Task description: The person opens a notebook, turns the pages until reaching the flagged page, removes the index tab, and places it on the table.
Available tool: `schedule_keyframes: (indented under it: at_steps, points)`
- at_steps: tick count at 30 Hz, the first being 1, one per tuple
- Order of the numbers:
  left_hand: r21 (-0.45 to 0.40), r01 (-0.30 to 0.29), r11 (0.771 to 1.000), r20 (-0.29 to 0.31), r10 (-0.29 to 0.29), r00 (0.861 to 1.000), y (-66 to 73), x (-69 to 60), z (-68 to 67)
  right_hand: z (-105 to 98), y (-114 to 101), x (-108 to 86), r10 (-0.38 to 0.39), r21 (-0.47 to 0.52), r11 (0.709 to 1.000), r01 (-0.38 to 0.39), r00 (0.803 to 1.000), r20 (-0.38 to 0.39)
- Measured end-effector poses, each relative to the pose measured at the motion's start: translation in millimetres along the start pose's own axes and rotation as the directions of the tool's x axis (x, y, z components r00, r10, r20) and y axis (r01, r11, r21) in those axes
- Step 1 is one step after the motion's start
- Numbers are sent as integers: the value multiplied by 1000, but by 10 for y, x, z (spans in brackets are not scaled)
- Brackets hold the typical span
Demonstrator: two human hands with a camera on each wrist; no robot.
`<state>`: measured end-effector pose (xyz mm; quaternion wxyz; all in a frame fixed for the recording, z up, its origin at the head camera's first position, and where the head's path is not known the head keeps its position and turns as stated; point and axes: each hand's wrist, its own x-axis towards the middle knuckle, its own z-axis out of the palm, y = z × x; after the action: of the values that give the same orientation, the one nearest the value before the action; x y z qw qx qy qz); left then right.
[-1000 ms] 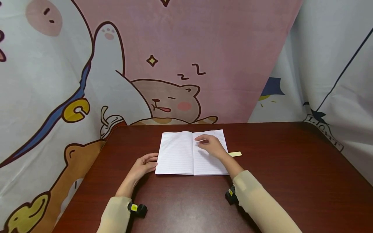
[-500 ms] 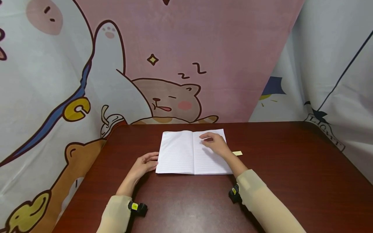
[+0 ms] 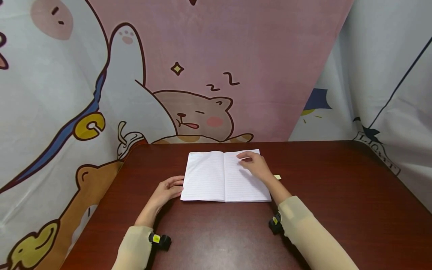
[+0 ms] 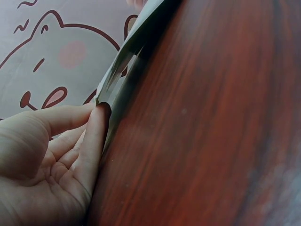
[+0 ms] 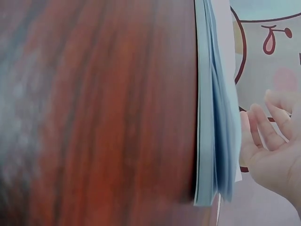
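Note:
An open notebook (image 3: 206, 176) with lined white pages lies on the brown table. At its left edge is my left hand (image 3: 165, 193); in the left wrist view that hand (image 4: 56, 155) pinches the edge of the notebook (image 4: 136, 37) between thumb and finger. My right hand (image 3: 258, 167) is over the right page, fingers apart and slightly bent, holding nothing. In the right wrist view the right hand (image 5: 275, 146) shows beside the notebook's pages (image 5: 223, 113). A pale yellow tab (image 3: 277, 177) pokes out past the notebook's right side, partly hidden by the right forearm.
The dark red-brown table (image 3: 337, 187) stretches out on both sides of the notebook. Behind it hangs a cloth (image 3: 263, 75) printed with cartoon animals, and a white cloth (image 3: 381, 75) hangs at the right.
My right hand has moved to the right across the right page, and less of the yellow tab shows. The left hand has stayed at the notebook's left edge.

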<state>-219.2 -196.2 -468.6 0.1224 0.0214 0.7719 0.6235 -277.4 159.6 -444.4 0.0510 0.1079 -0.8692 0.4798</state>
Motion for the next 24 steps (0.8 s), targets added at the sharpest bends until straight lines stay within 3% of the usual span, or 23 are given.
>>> schedule_keyframes:
  at_steps: [8,24]
  points:
    - [-32,1,999,2,-1,1000,-21,23,2,-84,22,-11,13,11,1000,-13,999,-42]
    - [-16,5,1000,4,-5,1000,-7,11,-7,-209,107,-21,52,5,999,-52,994,-100]
